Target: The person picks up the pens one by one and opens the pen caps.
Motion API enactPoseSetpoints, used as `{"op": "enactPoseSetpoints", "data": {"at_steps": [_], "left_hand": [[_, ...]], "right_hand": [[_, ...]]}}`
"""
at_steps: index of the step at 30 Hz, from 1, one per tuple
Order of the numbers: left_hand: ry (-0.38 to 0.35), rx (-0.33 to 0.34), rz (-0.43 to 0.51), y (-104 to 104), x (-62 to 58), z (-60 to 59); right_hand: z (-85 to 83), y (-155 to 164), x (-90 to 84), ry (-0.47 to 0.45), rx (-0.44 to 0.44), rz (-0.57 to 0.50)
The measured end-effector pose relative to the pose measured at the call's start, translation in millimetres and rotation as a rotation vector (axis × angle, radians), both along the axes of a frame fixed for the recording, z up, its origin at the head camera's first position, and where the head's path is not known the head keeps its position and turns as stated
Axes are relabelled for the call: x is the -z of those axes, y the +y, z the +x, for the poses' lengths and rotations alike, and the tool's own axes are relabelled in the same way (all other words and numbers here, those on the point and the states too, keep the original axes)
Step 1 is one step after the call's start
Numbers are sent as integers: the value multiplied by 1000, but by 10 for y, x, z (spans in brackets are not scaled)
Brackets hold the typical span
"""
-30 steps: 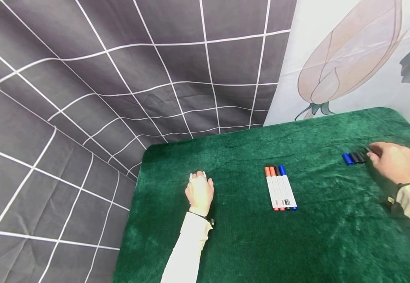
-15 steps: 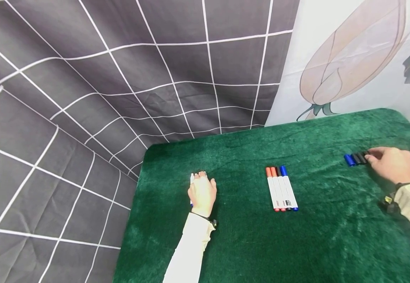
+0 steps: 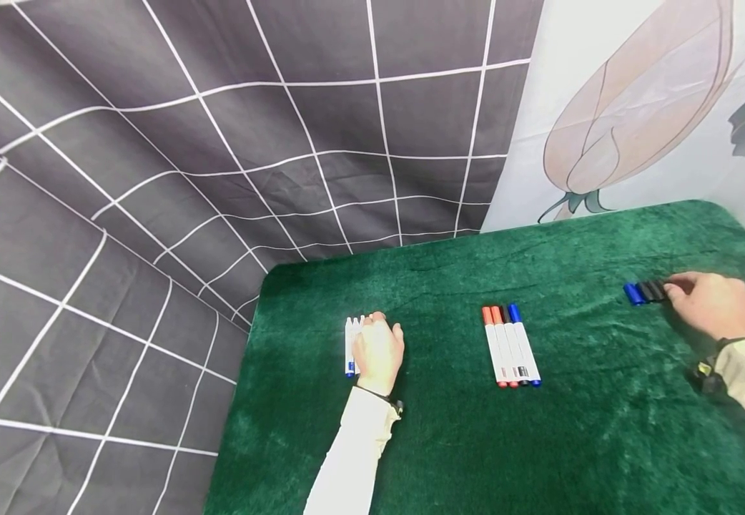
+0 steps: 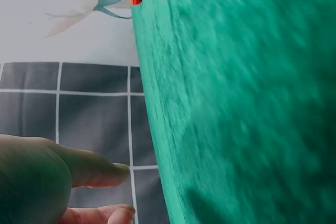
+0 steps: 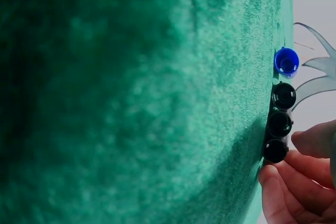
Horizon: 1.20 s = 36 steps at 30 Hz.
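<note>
Caps (image 3: 645, 292) pinched by right fingers (image 5: 281, 182); left hand (image 3: 379, 350) half-hides uncapped markers (image 3: 350, 343), grip unclear.

Layout on the table (image 3: 450, 458): a row of capped markers (image 3: 510, 345) is laid side by side at the centre. To its left, uncapped markers (image 3: 350, 343) are partly covered by the left hand (image 3: 379, 352). Far right, a row of caps (image 3: 644, 292) is touched by the right hand (image 3: 710, 304).
</note>
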<state>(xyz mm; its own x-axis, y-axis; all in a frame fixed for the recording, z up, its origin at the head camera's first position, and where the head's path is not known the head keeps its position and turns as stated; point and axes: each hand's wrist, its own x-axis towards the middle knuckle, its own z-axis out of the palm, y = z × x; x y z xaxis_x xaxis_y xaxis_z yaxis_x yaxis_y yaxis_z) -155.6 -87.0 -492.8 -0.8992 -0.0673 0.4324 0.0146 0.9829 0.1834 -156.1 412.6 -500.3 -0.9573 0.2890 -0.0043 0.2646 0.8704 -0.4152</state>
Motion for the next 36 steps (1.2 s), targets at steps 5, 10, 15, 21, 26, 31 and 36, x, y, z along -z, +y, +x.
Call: {"op": "enactPoseSetpoints", "data": {"at_steps": [5, 10, 15, 21, 26, 31, 36], "left_hand": [[-11, 6, 32, 139, -27, 11], [-18, 48, 67, 327, -41, 25], [-121, 127, 190, 545, -88, 42], [-288, 180, 304, 725, -94, 31], [-342, 185, 331, 791, -81, 46], [-360, 192, 334, 852, -74, 69], [-361, 208, 325, 945, -60, 91]], "right_hand": [[17, -20, -17, -1, 25, 3], [39, -66, -56, 74, 36, 30], [49, -159, -92, 220, 20, 48], [64, -323, -148, 330, -8, 56], [74, -432, -194, 370, -48, 43], [84, -507, -195, 392, -105, 23], [75, -616, -164, 450, -194, -9]]}}
